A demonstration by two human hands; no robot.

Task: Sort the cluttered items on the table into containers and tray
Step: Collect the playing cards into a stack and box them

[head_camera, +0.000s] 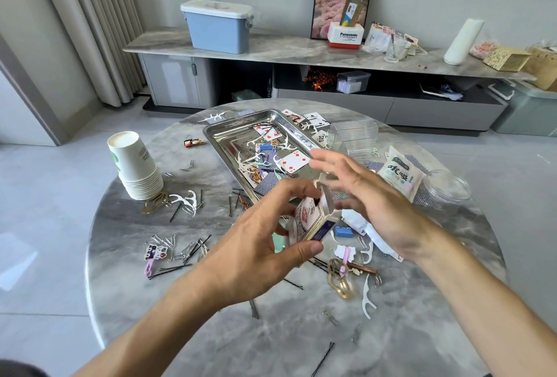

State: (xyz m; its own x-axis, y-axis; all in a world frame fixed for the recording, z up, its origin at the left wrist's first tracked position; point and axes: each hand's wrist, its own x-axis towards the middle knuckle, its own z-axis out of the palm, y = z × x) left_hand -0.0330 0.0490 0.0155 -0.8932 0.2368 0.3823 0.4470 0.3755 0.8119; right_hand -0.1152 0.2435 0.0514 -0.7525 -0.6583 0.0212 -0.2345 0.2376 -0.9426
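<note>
Both forearms bare, seemingly sleeveless (right hand (366, 195) blurred).

White-and-red box (345, 35) on sideboard: brand "Panasonic" in black; smaller line beneath illegible. White sachet (400, 177) on table, right of tray: large Chinese characters "吮吸"; smaller print unreadable. Playing card (294, 162) in tray: four of diamonds. Card box print: blurred, illegible.

Table (211, 343): grey marbled. Tray (215, 135): bright silver. Card box (310, 220): white with red print and a dark blue side panel. Paper cups (134, 162): white, green marks. Storage bin (218, 29): pale blue, white lid. Card backs (268, 186): blue patterned.
</note>
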